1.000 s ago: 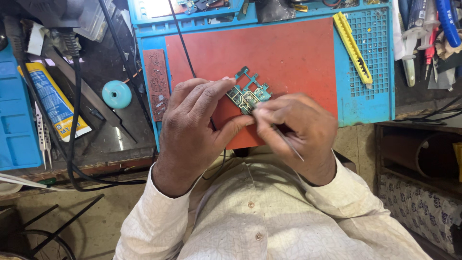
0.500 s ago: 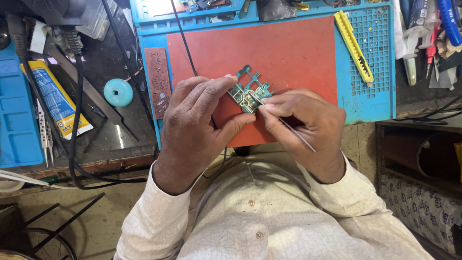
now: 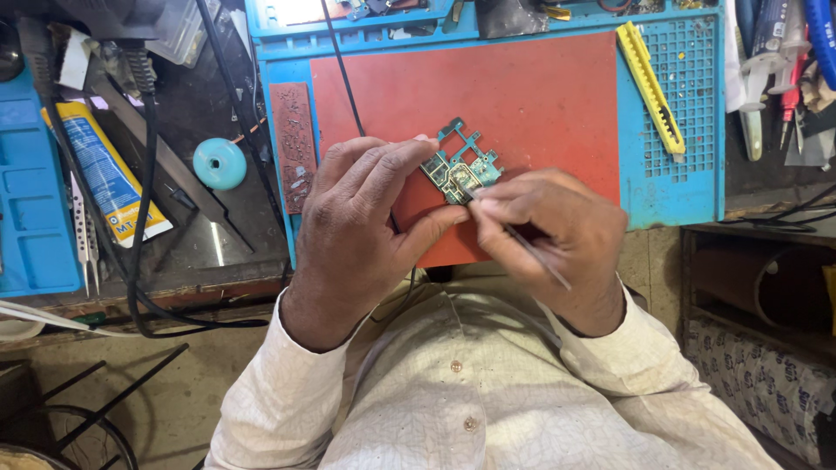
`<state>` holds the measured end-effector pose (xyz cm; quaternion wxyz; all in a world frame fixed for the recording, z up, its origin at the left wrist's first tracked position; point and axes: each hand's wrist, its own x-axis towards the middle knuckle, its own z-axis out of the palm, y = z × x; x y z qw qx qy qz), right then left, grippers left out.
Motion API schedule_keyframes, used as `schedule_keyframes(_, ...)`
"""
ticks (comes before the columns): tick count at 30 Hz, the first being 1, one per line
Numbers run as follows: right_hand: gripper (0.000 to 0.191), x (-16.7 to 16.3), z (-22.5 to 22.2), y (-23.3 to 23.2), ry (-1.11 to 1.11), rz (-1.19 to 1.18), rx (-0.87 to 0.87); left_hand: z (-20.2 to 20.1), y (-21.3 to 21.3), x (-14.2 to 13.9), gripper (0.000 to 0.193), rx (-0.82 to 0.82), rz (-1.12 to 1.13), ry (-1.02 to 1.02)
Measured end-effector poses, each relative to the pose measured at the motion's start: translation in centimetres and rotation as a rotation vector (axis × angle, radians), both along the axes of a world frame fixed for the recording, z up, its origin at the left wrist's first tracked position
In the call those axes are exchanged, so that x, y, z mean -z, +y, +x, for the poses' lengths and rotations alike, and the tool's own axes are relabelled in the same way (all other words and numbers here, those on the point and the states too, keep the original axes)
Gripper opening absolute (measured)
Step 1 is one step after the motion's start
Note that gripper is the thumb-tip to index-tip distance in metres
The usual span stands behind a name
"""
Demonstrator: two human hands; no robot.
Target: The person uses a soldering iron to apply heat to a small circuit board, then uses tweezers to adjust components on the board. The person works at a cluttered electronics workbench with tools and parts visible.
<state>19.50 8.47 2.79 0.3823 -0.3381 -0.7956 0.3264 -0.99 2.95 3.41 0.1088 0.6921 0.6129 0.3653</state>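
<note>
A small teal circuit board (image 3: 461, 167) with gold contacts is pinched in the fingers of my left hand (image 3: 366, 218), held just above a red work mat (image 3: 522, 96). My right hand (image 3: 549, 231) grips a thin metal tool (image 3: 535, 257) like a pen. Its tip rests on the lower edge of the board, and its shaft sticks out toward my wrist. Both hands meet over the near edge of the mat, in front of my white patterned shirt.
A yellow utility knife (image 3: 649, 87) lies on the blue gridded mat (image 3: 688, 130) at right. A black cable (image 3: 344, 74) crosses the red mat. To the left are a round teal object (image 3: 219, 163), a tube (image 3: 109, 178), tweezers (image 3: 83, 231) and a blue tray (image 3: 30, 200).
My right hand shifted slightly left and closed in on the board, bringing the tool tip onto it. The left hand kept the board nearly still.
</note>
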Motion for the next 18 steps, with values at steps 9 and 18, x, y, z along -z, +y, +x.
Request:
schedule_keyframes(9,0.014,-0.01,0.15,-0.1,-0.027,0.009,0.034,0.07,-0.01,0.0,0.059,0.0,0.003,0.0)
schedule_keyframes(18,0.014,0.04,0.45,-0.09,-0.017,-0.021,0.006,0.12,-0.13,-0.02,0.059,-0.003,-0.007,0.002)
